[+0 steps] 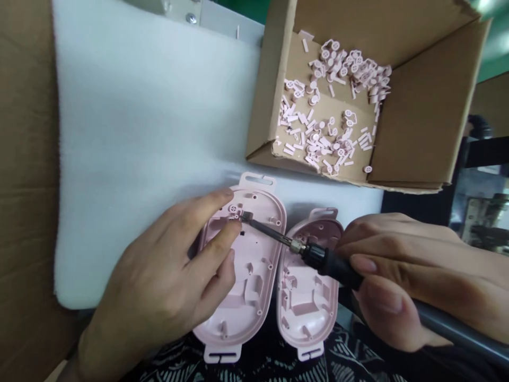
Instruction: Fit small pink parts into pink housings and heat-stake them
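A person's hands work over two pale pink plastic shells, seen from above. The left hand lies over the left shell, two fingers parted narrowly around a small wheel-like piece near its top, seemingly to steady it. The thumb is hidden, so I cannot tell whether that grip closes on the rim. The right hand wraps firmly around a black-handled soldering-type iron, slanted so its tip reaches between those fingers, beside the piece. The right shell sits just beside the first, open side up, both near the body, probably for easy reach. Beyond, an open cardboard box holds loose pink parts, likely handy there, on a white pad.
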The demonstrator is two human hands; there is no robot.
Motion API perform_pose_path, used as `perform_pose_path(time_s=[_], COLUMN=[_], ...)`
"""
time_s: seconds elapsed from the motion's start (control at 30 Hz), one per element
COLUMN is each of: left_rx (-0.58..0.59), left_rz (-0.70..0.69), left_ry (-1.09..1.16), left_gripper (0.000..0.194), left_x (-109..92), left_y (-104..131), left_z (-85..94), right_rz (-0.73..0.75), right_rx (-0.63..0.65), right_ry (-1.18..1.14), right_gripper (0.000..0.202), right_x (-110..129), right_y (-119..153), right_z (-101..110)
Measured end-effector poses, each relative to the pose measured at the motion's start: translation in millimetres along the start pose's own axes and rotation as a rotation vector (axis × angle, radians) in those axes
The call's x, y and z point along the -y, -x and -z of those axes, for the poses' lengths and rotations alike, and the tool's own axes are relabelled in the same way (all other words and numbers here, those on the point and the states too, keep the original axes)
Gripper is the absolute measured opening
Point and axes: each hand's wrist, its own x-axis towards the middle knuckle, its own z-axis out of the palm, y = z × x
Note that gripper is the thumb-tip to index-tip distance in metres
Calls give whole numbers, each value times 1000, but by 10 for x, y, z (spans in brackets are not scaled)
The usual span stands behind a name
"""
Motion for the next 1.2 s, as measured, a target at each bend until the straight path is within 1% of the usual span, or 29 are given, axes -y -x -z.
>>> perform_pose_path(time_s=[0.1, 0.2, 0.3, 0.4, 0.53, 0.6, 0.67, 0.77, 0.9, 0.97, 1.07, 1.13, 1.2], left_rx=[8, 7, 3, -4, -5, -4, 0, 7, 4, 2, 9, 5, 1], left_rz=[9, 6, 1, -10, 10, 7, 0, 7, 7, 11, 12, 1, 2], left_ry=[8, 12, 17, 20, 23, 25, 31, 25, 10, 10, 9, 13, 15], left_gripper=[34, 34, 32, 31, 30, 31, 32, 31, 30, 30, 33, 34, 34], left_x=[1, 9, 11, 4, -5, -3, -1, -4, -12, -10, 0, 5, 5], left_y=[15, 18, 4, -9, -9, -6, -3, -2, -8, -11, -8, -3, 1], left_z=[6, 9, 8, 0, -5, -3, 2, 11, 16, 12, 5, 2, -1], right_rz=[-9, -67, -84, -83, -50, -61, -89, -91, -120, -117, -87, -91, -114], right_rx=[-12, 0, 13, 8, -24, -33, -22, 19, 13, 7, 19, 31, 18], right_ry=[27, 58, 35, 36, 50, 41, 45, 83, 64, 24, -1, 10, 11], right_gripper=[15, 17, 17, 19, 17, 19, 22, 23, 27, 24, 13, 13, 17], right_x=[17, 41, 59, 63, 54, 52, 56, 69, 73, 65, 53, 51, 55], right_y=[-8, -5, -4, -4, -10, -15, -20, -26, -30, -29, -23, -21, -21], right_z=[-9, -11, -12, -18, -40, -48, -46, -30, -20, -21, -14, -4, 8])
